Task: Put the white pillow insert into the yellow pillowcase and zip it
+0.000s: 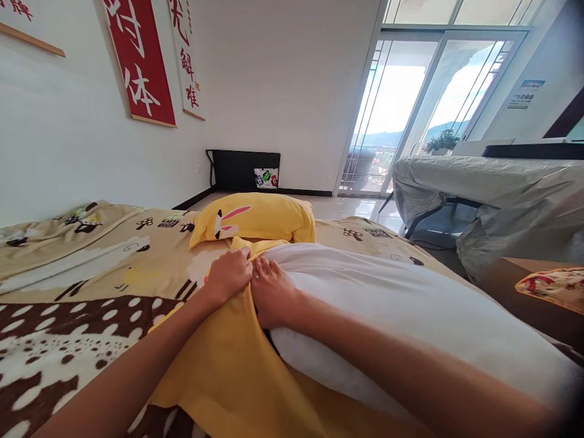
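My left hand (231,271) is closed on the edge of a yellow pillowcase (228,359), which drapes down toward me over the bed. Right beside it, my right hand (274,297) grips the near-left end of a white pillow (351,292), its fingers bent and close together. The pillow lies at a slant to the right, partly on the yellow cloth, and my right forearm crosses over it. A fold of the pillowcase shows beyond both hands, at the pillow's tip. Just behind sits a plump yellow pillow (278,218) with a rabbit print.
A beige and brown patterned blanket (114,261) covers the bed. At right are a plastic-covered table (483,176) and a cardboard box (511,286) with a floral cloth item (554,287). A black panel (237,169) leans by the far wall, left of glass doors (396,109).
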The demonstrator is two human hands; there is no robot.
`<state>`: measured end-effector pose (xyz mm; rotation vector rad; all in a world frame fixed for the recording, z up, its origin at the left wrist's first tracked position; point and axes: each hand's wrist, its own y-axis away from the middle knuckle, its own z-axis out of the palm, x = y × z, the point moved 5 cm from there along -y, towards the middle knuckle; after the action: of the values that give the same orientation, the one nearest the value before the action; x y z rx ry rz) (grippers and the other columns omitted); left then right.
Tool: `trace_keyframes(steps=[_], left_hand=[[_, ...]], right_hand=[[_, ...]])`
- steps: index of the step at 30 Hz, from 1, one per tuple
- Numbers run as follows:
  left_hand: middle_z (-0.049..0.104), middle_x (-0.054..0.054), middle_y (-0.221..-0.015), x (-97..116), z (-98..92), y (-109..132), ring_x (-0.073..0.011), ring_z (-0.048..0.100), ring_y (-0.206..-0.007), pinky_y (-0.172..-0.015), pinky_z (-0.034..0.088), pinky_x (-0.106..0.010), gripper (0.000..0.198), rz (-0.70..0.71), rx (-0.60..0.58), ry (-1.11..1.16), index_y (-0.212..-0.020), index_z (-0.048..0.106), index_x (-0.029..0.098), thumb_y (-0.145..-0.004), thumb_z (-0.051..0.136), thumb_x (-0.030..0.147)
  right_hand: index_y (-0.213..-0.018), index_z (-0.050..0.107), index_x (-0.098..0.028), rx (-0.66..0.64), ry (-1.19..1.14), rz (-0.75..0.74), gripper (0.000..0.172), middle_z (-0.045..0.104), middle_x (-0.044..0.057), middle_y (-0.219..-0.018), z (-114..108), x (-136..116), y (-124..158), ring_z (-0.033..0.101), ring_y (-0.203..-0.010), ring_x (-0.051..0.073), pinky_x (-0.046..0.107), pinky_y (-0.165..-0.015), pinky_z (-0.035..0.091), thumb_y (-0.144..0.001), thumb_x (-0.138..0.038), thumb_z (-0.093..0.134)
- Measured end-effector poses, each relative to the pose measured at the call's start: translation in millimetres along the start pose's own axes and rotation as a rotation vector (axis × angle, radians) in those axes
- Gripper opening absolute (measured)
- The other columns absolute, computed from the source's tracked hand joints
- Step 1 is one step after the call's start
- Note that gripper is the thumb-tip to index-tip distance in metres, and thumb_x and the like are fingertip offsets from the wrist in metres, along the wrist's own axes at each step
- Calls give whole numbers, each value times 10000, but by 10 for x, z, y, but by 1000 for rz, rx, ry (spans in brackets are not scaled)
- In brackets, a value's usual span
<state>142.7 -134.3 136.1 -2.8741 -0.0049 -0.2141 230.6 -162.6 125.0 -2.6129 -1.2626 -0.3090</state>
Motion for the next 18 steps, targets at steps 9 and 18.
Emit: trace_keyframes(steps=[9,18], left_hand=[[668,-125,-907,36,164,118,-287,646,-870,-664,469,-356,266,58,-185,-70,-977,566,172,-790,380,208],[662,-158,-878,192,71,54,-272,644,-909,-737,484,-352,238,65,-116,-106,-910,638,131,-815,429,193]], right_hand=[[-1390,426,-155,212,-242,-25,667,418,154,-1435,-72,-81,1012,368,-1326,320,485,-1055,302,-831,-510,512],[-1427,377,-252,-103,-330,302,585,512,84,-1371,333,1689,463,485,-1241,280,457,-1037,336,-889,-474,432]])
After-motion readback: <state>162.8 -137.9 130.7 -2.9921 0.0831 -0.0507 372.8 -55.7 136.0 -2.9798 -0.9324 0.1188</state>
